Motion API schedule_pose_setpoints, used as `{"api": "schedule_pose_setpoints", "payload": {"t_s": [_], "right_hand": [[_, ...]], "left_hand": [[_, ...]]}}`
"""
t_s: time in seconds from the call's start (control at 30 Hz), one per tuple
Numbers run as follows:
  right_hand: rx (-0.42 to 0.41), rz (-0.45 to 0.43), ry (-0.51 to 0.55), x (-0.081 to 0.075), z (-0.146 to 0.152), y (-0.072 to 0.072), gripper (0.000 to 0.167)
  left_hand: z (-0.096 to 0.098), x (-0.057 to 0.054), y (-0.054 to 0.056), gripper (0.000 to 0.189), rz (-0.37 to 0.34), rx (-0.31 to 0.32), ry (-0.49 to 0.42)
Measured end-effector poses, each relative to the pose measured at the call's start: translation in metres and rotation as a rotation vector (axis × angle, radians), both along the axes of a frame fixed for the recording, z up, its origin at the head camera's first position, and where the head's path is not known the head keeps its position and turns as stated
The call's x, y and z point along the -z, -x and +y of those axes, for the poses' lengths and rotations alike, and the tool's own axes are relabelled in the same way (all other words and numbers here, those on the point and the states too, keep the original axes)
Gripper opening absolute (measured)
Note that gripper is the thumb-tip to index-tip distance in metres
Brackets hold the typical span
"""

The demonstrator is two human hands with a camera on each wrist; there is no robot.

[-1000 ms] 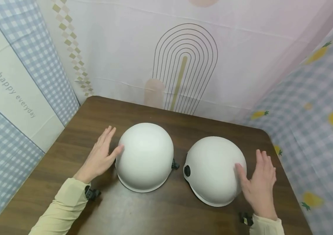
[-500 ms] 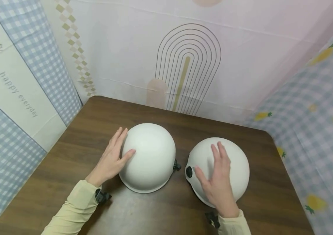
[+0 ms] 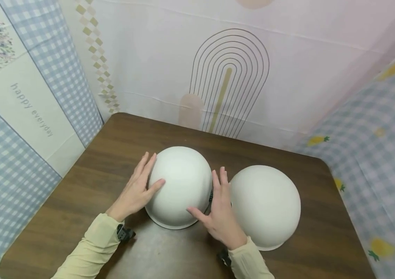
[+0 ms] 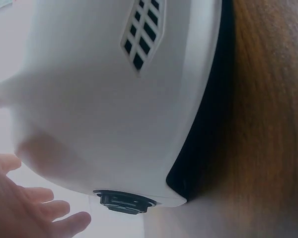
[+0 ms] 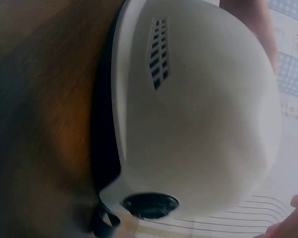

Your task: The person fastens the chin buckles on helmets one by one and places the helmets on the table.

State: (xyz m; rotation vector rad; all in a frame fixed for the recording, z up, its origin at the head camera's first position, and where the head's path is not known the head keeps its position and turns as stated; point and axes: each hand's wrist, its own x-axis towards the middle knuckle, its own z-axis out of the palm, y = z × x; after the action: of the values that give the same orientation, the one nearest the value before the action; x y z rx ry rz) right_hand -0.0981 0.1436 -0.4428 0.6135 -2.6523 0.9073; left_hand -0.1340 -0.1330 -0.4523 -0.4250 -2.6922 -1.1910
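Two white domed helmets stand side by side, crown up, on the brown table. At the left helmet [image 3: 180,186], my left hand [image 3: 133,193] lies along its left side with fingers extended and thumb over the dome. My right hand [image 3: 220,211] is in the gap between the helmets, fingers stretched and thumb in front of the left one. Whether either hand touches it I cannot tell. Both wrist views show this helmet's slatted vents and dark rim; a black knob [image 4: 124,202] is in the left wrist view. The right helmet [image 3: 267,205] is partly behind my right forearm.
The wooden table [image 3: 114,143] has rounded far corners. Behind it hangs a pale cloth [image 3: 148,62] with an arch pattern. Checked cloths flank the table, the left one [image 3: 2,128] and the right one [image 3: 368,186]. A black strap [image 5: 105,220] hangs below the left helmet's rim.
My right hand has swept left, from the right helmet's far side across it to the left helmet's right side. My left hand has shifted slightly closer to the left helmet. Both helmets stay put.
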Motion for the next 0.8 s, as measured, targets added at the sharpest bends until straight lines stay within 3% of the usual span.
{"api": "schedule_pose_setpoints", "payload": {"t_s": [0.23, 0.8], "right_hand": [[0.059, -0.156, 0.118, 0.008, -0.009, 0.013, 0.114], [0.124, -0.342, 0.251, 0.022, -0.011, 0.022, 0.119]], "left_hand": [[0.005, 0.000, 0.000, 0.079, -0.017, -0.002, 0.000], [0.010, 0.007, 0.000, 0.087, -0.088, 0.009, -0.036]]}}
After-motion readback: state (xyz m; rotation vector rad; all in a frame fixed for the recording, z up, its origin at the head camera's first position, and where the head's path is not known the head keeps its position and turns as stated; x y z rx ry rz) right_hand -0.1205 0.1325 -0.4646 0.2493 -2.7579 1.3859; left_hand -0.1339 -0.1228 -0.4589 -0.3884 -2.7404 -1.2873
